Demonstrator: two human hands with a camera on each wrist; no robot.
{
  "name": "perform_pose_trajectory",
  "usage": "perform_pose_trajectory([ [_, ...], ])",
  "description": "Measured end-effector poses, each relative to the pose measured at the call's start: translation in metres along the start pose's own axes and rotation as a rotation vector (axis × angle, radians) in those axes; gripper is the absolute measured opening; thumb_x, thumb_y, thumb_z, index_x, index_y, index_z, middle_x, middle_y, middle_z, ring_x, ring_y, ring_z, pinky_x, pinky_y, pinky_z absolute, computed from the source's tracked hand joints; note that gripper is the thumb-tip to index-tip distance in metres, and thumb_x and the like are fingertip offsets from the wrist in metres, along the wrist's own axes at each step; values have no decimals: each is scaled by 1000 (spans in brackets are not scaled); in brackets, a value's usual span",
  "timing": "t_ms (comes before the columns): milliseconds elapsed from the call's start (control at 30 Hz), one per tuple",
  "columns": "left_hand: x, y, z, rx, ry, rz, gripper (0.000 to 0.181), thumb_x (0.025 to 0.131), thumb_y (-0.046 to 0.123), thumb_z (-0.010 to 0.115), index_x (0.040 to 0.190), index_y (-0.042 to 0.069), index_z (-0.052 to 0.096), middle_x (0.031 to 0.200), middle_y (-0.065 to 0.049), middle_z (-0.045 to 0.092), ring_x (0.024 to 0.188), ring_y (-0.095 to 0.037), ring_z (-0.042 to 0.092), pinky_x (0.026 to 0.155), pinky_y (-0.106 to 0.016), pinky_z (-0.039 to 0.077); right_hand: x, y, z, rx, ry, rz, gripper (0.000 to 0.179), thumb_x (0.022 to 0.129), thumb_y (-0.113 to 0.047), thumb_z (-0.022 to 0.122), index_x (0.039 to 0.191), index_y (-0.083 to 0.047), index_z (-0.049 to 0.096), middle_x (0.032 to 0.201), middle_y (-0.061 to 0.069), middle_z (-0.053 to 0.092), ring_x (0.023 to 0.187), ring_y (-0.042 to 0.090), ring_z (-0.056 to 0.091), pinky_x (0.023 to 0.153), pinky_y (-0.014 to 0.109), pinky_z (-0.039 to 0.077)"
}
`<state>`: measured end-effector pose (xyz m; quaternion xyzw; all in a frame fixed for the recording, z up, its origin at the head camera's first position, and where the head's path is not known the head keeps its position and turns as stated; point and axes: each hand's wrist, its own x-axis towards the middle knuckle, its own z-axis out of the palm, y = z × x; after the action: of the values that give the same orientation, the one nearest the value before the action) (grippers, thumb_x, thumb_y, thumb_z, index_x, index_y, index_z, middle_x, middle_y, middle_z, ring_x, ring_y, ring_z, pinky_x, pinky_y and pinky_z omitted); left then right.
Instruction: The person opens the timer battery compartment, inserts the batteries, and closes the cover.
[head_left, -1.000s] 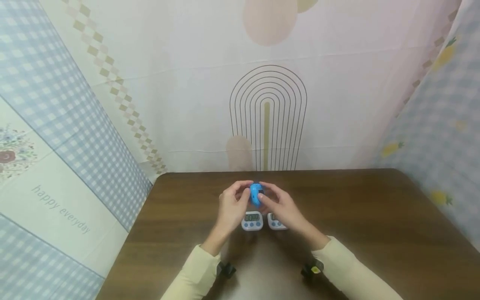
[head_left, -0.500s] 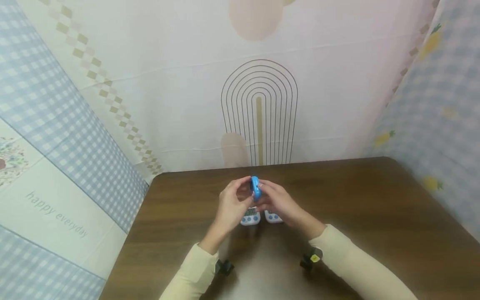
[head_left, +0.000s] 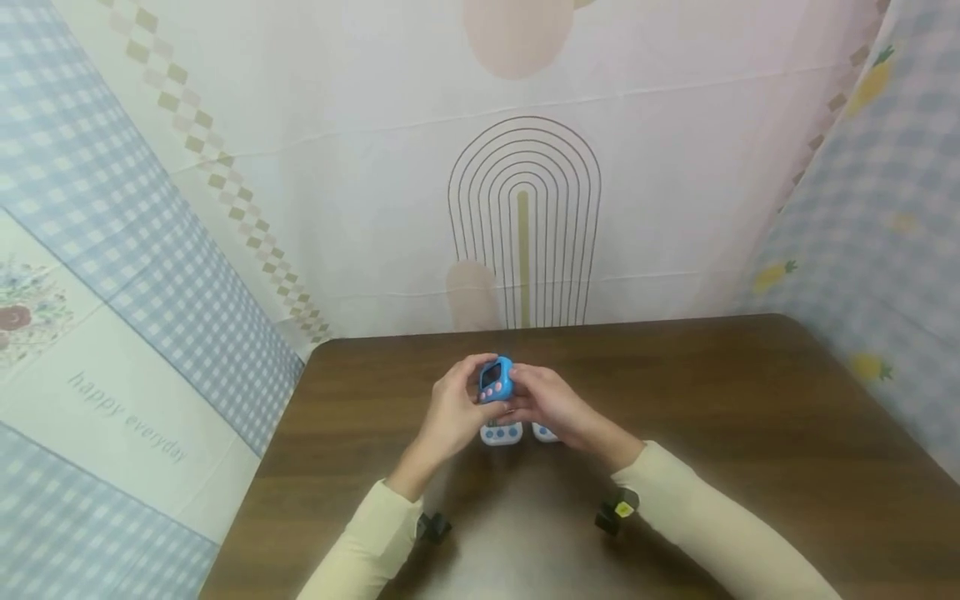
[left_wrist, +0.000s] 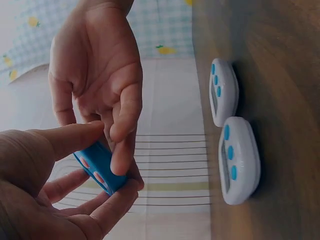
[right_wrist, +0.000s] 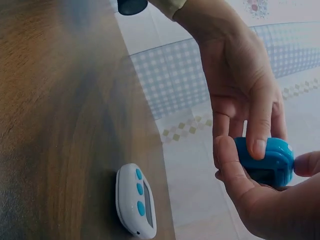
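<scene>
Above the table, both hands hold a small blue digital timer [head_left: 496, 379] with a dark screen and pink buttons. Its face is tilted toward the head camera. My left hand [head_left: 447, 417] grips it from the left, with the thumb along the lower edge and fingers at the top, as the left wrist view shows the blue timer [left_wrist: 102, 167] between them. From the other side my right hand [head_left: 553, 406] has its fingertips on the right edge. In the right wrist view the blue timer's case [right_wrist: 280, 155] is partly covered by fingers.
Two white timers with blue buttons lie on the brown wooden table [head_left: 360, 433] below the hands: a left one [head_left: 501, 434] and a right one [head_left: 544, 432], both partly hidden in the head view. Patterned cloth [head_left: 375, 208] hangs behind the table and at both sides.
The blue timer has been turned in the hands, from edge-on half a second ago to showing its screen and pink buttons. Both hands have shifted slightly left.
</scene>
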<state>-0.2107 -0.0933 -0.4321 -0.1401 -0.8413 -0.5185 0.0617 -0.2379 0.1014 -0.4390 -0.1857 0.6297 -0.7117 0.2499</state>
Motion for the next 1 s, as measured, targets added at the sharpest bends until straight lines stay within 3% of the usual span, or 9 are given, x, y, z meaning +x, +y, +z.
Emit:
perform_pose_trajectory([
  [133, -4, -8, -2, 15, 2, -7, 64, 81, -3, 89, 139, 6, 62, 134, -20, 65, 121, -37, 70, 93, -34, 64, 3, 6, -1, -87, 38, -4, 51, 114, -25, 47, 151, 10, 47, 132, 28, 68, 104, 25, 78, 95, 47, 63],
  [333, -10, -20, -9, 106, 6, -49, 63, 82, 1, 90, 138, 8, 64, 135, -17, 66, 122, -35, 69, 92, -38, 64, 9, 9, 2, -364, 143, -104, 42, 106, -18, 65, 142, 2, 60, 125, 22, 73, 101, 29, 77, 91, 51, 65],
  [500, -11, -28, -17, 183, -2, -62, 62, 81, 4, 91, 137, 8, 64, 134, -15, 67, 121, -34, 68, 99, -48, 62, 18, 11, 5, -546, 159, -164, 41, 98, -14, 75, 136, -1, 66, 119, 14, 76, 105, 25, 76, 89, 37, 65],
  [767, -9, -35, -24, 186, -43, -84, 61, 81, 1, 91, 135, 6, 65, 128, -18, 68, 115, -34, 71, 95, -45, 63, 29, 13, 5, -627, 115, -150, 49, 89, -17, 87, 131, -1, 69, 108, 7, 78, 94, 17, 75, 84, 31, 65],
  [1000, -8, -41, -28, 244, -71, -104, 62, 80, -1, 91, 136, 5, 65, 130, -19, 67, 111, -34, 72, 95, -45, 63, 41, 15, 8, -686, 63, -143, 48, 86, -14, 89, 127, 2, 69, 108, 10, 79, 94, 18, 77, 82, 28, 65],
])
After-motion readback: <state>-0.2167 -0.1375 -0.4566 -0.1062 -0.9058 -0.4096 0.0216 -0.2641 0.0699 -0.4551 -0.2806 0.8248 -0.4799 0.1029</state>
